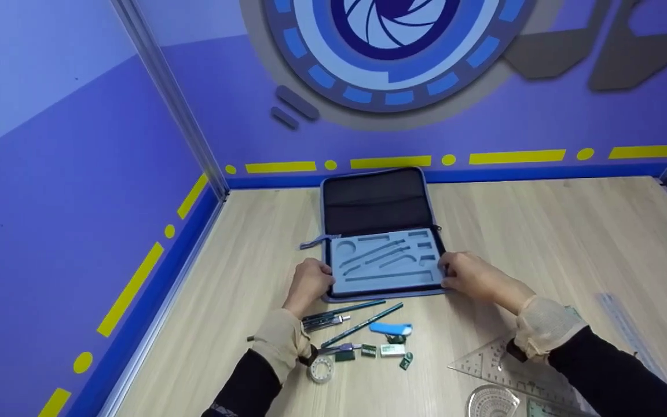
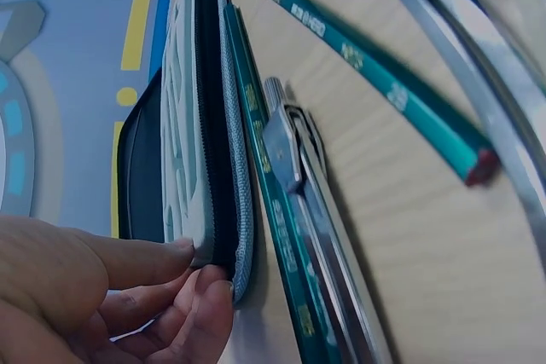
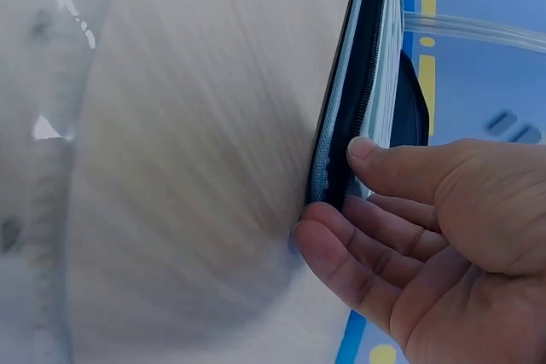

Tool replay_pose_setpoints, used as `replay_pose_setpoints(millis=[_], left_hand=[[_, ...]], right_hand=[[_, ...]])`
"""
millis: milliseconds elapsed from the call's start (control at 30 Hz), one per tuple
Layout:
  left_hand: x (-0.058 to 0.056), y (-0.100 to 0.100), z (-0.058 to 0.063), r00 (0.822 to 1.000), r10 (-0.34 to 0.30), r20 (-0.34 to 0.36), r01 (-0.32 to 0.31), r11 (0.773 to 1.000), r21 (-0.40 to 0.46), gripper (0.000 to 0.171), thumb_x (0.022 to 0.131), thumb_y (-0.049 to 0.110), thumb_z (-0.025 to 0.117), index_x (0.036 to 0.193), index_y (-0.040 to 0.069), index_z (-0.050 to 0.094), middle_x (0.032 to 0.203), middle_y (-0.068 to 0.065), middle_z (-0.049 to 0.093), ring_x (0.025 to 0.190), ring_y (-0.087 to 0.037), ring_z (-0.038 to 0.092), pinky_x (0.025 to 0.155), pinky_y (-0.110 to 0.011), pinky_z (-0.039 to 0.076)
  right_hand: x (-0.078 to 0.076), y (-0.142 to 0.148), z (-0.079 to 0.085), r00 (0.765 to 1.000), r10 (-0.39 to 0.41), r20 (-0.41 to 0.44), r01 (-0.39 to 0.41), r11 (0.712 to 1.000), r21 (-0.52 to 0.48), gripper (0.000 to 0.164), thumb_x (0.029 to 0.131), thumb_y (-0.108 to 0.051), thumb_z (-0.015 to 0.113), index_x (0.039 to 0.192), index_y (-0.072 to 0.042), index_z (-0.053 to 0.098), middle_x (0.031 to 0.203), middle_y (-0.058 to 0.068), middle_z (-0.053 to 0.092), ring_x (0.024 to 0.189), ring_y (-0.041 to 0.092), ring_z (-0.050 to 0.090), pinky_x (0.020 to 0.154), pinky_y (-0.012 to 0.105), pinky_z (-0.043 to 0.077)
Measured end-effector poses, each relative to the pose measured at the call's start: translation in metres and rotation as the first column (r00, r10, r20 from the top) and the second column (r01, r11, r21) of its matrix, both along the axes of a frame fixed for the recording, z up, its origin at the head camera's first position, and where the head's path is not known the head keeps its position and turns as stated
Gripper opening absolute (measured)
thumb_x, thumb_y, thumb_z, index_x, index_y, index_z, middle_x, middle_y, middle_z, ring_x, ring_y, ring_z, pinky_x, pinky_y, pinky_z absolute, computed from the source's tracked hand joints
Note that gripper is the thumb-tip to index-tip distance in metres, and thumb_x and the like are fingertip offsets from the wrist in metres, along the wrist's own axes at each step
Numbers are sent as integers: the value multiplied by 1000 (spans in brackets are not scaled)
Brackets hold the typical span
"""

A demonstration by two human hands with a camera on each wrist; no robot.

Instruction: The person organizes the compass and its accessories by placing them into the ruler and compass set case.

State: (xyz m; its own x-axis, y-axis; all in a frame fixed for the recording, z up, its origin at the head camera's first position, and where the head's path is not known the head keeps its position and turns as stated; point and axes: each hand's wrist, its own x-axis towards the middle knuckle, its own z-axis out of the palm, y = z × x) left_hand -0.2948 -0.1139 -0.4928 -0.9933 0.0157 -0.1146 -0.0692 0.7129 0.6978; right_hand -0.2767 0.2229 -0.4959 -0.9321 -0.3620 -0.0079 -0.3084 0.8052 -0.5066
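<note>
An unzipped stationery case (image 1: 375, 202) lies spread flat near the back wall, its black lid folded away from me. Its near half holds a light blue foam insert (image 1: 380, 285) with bare cut-out slots. My left hand (image 1: 310, 282) pinches the front left corner; in the left wrist view its thumb (image 2: 162, 260) lies against the foam edge and the fingers curl at the zip rim. At the opposite front corner my right hand (image 1: 475, 278) pinches the case, thumb (image 3: 384, 162) on the zip side and fingers around the outer edge.
Before the case lie green pencils (image 1: 362, 325), metal compasses (image 1: 326, 322), a blue cutter-like piece (image 1: 390, 329), a white eraser (image 1: 392, 350) and a white ring-shaped roll (image 1: 315, 376). Rightward are a clear set square (image 1: 484, 360), a protractor (image 1: 493, 399) and a ruler (image 1: 629, 324).
</note>
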Motion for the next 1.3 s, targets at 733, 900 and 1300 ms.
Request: replay_pose_setpoints(millis=[733, 900, 1300], left_hand=[[-1, 25, 0, 996, -85, 6, 85, 996, 6, 10, 87, -2, 67, 93, -1, 75, 89, -7, 70, 67, -12, 58, 58, -24, 46], [-4, 31, 1, 995, -94, 15, 94, 995, 18, 12, 87, -5, 64, 80, 2, 71, 73, -1, 57, 56, -11, 48, 50, -24, 38], [-6, 53, -1, 990, -142, -1, 142, 989, 33, 44, 86, -6, 65, 57, 15, 40, 56, 7, 31, 49, -10, 31, 46, -25, 25]], right_hand=[[15, 32, -2, 999, 1, -33, -2, 999, -34, 32, 86, -2, 77, 113, 11, 65, 84, 12, 72, 72, 15, 63, 65, 29, 53], [17, 37, 0, 1000, -29, -9, 28, 999, -35, 34, 87, -1, 76, 116, 12, 64, 88, 16, 73, 75, 17, 65, 67, 30, 55], [28, 57, 0, 998, -58, 2, 58, 997, -43, 34, 87, 0, 74, 117, 13, 64, 92, 19, 72, 82, 23, 68, 72, 38, 58]])
